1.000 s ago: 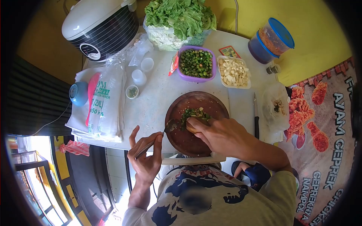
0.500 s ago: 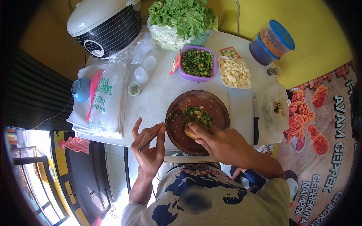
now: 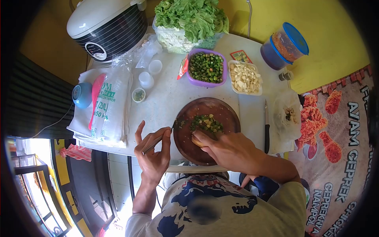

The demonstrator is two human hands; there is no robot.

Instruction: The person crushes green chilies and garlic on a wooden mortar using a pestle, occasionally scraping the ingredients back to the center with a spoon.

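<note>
Left fingers (image 3: 166,145) pinch spoon (image 3: 151,146); right fingers (image 3: 204,138) grip probable pestle (image 3: 198,143); banner (image 3: 340,158): "AYAM GEPREK".

The round, reddish-brown mortar (image 3: 187,143) lies flat, with chopped green and pale pieces (image 3: 208,122) heaped near its middle. Only a tan part of the pestle (image 3: 196,141) shows, at the heap's near side. The slim metal spoon (image 3: 152,146) slants toward the mortar's left rim.

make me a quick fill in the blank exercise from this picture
The person's ____ hand is over the round brown dish.
The knife has a handle coloured ____.
The container of chopped green pieces is coloured ____.
The stacked tubs have lids coloured ____.

Missing words: right; black; purple; blue
</note>
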